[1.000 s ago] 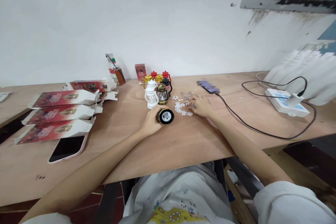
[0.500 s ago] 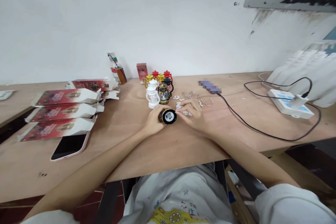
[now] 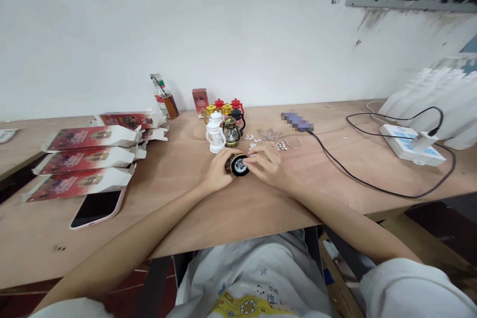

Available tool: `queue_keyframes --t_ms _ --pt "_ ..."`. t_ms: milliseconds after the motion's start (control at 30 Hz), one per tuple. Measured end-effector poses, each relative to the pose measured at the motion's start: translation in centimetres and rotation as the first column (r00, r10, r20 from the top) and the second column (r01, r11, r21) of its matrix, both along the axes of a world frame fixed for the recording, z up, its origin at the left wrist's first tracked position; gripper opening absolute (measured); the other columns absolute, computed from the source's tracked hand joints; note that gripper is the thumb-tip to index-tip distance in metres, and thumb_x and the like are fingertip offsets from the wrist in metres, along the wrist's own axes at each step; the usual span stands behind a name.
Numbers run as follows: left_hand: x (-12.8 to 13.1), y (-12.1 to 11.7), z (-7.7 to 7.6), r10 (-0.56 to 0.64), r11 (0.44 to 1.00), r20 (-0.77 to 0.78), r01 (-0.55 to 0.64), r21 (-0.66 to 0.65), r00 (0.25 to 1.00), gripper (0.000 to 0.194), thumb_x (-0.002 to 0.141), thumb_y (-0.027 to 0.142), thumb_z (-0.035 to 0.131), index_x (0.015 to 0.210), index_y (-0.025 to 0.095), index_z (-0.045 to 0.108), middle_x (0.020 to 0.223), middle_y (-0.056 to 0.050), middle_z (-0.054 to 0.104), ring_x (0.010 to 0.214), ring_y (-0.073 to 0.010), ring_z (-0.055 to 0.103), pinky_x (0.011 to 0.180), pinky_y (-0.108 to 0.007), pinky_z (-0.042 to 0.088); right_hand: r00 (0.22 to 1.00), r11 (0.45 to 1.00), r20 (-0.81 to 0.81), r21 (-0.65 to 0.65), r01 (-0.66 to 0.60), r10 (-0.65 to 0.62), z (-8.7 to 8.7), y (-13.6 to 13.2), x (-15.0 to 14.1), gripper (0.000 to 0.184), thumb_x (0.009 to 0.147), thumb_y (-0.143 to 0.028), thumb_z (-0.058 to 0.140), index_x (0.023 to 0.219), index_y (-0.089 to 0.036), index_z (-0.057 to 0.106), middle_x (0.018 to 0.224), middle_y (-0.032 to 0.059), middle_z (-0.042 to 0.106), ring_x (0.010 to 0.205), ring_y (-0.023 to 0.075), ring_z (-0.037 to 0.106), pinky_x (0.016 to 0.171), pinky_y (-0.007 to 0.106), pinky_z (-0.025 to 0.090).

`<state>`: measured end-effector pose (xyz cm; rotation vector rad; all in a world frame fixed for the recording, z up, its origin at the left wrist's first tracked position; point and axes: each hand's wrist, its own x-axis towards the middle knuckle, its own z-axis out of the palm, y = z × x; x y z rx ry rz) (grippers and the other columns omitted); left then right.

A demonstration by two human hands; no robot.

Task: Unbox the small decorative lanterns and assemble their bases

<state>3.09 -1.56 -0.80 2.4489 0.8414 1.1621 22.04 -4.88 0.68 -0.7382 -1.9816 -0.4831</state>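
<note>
My left hand [image 3: 216, 173] is closed around a small dark bronze lantern [image 3: 235, 171], tipped so its round black-rimmed base faces me. A pale inner disc with dark parts shows inside that rim. My right hand [image 3: 271, 165] is in a pinch, fingertips at the right part of the base; whatever they hold is too small to make out. Just beyond my hands stand a white lantern [image 3: 216, 135] and another bronze lantern [image 3: 231, 134]. Behind them are gold, red and black lanterns. Small white pieces [image 3: 252, 139], round cells [image 3: 281, 146] and a heap of little metal parts [image 3: 270, 134] lie beyond my right hand.
Flattened red boxes [image 3: 78, 161] overlap a phone [image 3: 97, 207] on the left. At the back stand a bottle [image 3: 167, 102] and an upright red box [image 3: 200, 102]. A blurred purple device [image 3: 297, 121] is cabled toward a white power strip [image 3: 412, 145] on the right.
My right hand has moved slightly left, bringing its fingertips from the rim's right edge over the face of the base. My left hand and the lantern stay nearly in place.
</note>
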Motion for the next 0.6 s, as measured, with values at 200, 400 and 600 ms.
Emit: queue_keyframes --t_ms 200,400,600 --pt "0.0 0.0 -0.1 -0.007 1.0 -0.006 0.007 0.003 1.0 0.043 0.064 0.012 0.058 0.106 0.02 0.055 0.106 -0.007 0.063 0.101 -0.023 0.057 0.09 -0.037 0.045 0.998 0.999 0.053 0.021 0.025 -0.026 0.0 0.0 0.1 0.009 0.087 -0.024 0.055 0.081 -0.023 0.063 0.09 0.0042 0.065 0.081 0.0151 0.057 0.076 0.033 0.04" --pt "0.0 0.0 0.0 0.002 1.0 0.01 -0.002 0.001 1.0 0.042 0.063 0.011 0.057 0.104 0.019 0.055 0.104 -0.006 0.063 0.099 -0.0222 0.058 0.089 -0.037 0.045 0.97 0.989 0.227 0.133 0.057 -0.086 -0.3 0.0 0.1 0.014 0.088 -0.024 0.051 0.09 -0.022 0.065 0.095 0.0053 0.067 0.085 0.0164 0.057 0.076 0.035 0.04" --pt "0.0 0.2 0.1 0.035 0.999 0.068 -0.033 -0.034 0.997 0.046 0.058 0.009 0.053 0.103 0.018 0.055 0.104 -0.007 0.062 0.099 -0.0229 0.058 0.09 -0.038 0.045 0.952 0.994 0.292 0.084 0.068 -0.09 -1.2 -0.2 -0.7 0.028 0.087 -0.032 0.051 0.11 -0.021 0.061 0.112 0.0086 0.065 0.097 0.0212 0.056 0.086 0.039 0.038"
